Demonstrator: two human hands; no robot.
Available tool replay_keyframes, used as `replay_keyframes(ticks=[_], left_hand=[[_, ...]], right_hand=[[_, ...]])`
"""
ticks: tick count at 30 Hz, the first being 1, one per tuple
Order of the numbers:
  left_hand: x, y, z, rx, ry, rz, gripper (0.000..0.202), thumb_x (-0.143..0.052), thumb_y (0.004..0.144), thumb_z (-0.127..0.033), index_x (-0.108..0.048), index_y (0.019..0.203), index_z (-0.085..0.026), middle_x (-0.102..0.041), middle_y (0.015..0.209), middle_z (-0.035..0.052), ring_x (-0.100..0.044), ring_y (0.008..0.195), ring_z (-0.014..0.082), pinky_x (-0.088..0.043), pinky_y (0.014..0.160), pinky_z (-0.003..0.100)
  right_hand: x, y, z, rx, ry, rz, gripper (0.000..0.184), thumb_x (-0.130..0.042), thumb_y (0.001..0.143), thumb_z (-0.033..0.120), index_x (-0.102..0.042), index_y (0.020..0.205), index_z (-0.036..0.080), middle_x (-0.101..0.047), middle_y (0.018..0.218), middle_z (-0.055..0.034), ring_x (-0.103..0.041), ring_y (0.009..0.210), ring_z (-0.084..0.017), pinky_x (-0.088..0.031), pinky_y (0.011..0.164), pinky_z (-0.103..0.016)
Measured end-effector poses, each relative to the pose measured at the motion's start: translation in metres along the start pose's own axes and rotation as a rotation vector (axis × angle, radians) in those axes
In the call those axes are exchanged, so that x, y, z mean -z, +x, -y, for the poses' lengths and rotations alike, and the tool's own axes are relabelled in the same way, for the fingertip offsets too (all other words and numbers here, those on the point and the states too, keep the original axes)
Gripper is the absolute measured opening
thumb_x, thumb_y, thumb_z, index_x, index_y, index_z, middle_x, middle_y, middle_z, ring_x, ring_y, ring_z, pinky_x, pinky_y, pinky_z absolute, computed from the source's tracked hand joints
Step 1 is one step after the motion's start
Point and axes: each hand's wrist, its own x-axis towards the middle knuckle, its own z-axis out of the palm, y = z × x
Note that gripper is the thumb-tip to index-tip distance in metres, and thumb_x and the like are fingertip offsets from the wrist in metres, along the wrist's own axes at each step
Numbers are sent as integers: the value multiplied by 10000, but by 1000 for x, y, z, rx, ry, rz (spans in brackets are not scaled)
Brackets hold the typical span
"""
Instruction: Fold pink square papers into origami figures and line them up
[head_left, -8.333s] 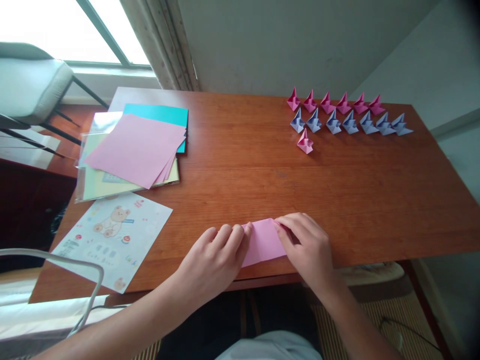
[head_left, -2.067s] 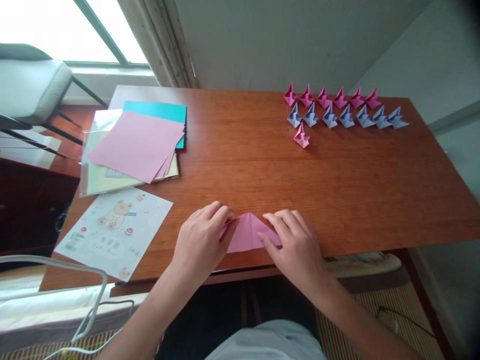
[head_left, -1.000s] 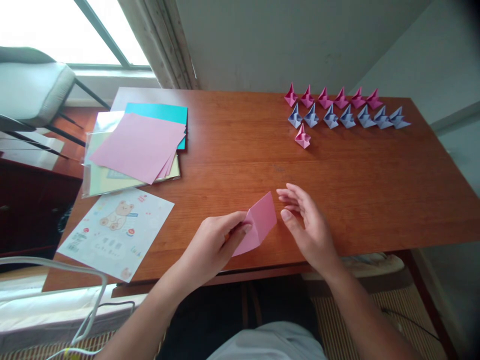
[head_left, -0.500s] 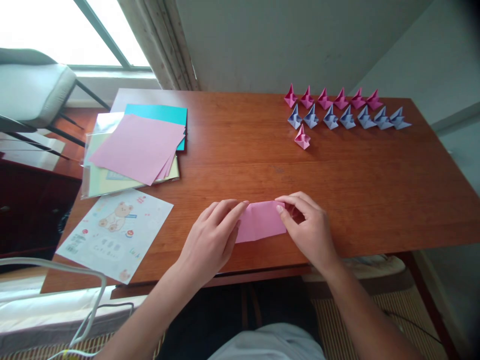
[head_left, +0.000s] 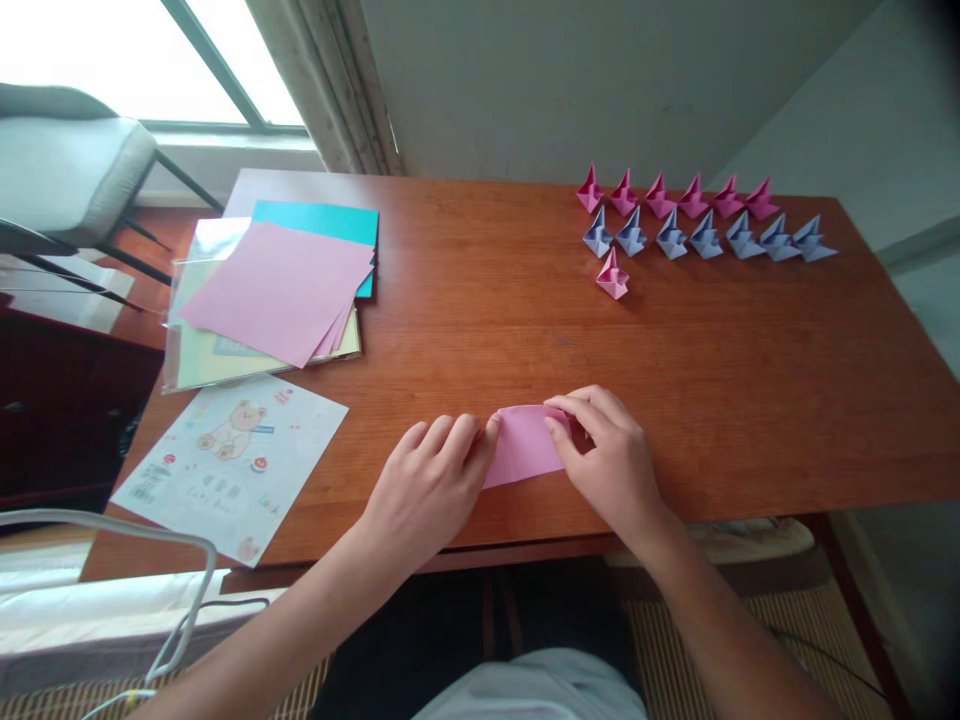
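A folded strip of pink paper (head_left: 526, 443) lies near the front edge of the table, between my two hands. My left hand (head_left: 431, 480) is closed at its left end, with the thumb along the paper's top edge and the fingers curled. My right hand (head_left: 607, 450) pinches the upper right corner between thumb and fingers. Both ends of the paper are partly hidden under my hands.
Folded paper figures stand at the back right: a dark pink row (head_left: 694, 198), a pale blue row (head_left: 705, 237) and one pink figure (head_left: 613, 277). Left are pink sheets (head_left: 277, 290), teal paper (head_left: 322, 220) and a bear-printed sheet (head_left: 232, 470).
My left hand has shifted slightly right along the paper, its fingers curling in and its thumb now at the top edge. My right hand keeps its pinch. The view has moved a little.
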Motion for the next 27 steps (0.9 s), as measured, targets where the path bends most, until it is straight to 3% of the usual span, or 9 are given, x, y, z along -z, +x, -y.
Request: replay_keyframes(ticks=[6,15,27], left_hand=[[3,2,1,-6,42,36,444,-524,963,-159,-525,1405,-118,-635,966,71,-569,805,213,-427,676,362],[4,3,-1,-31,68,24,420,-480,974,-121,-527,1388,-78,-610,912,61,-559,765,198,-419,628,356],[6,5,-2,-19,49,36,438,-497,963,-124,-504,1398,-75,-601,915,59,-561,774,205,-429,628,365]], right_hand=[[-1,-8,-3,137,-14,-42,179,-608,941,87,-702,1063,178,-686,954,-73,-637,891,-202,-540,855,-353],[6,-18,-7,415,-8,63,387,-606,911,-16,-648,1271,118,-731,1192,-112,-650,1100,-233,-542,985,-389],[15,-21,-9,633,-79,128,237,-636,939,55,-704,1165,70,-741,1219,-118,-635,1139,-291,-550,939,-442]])
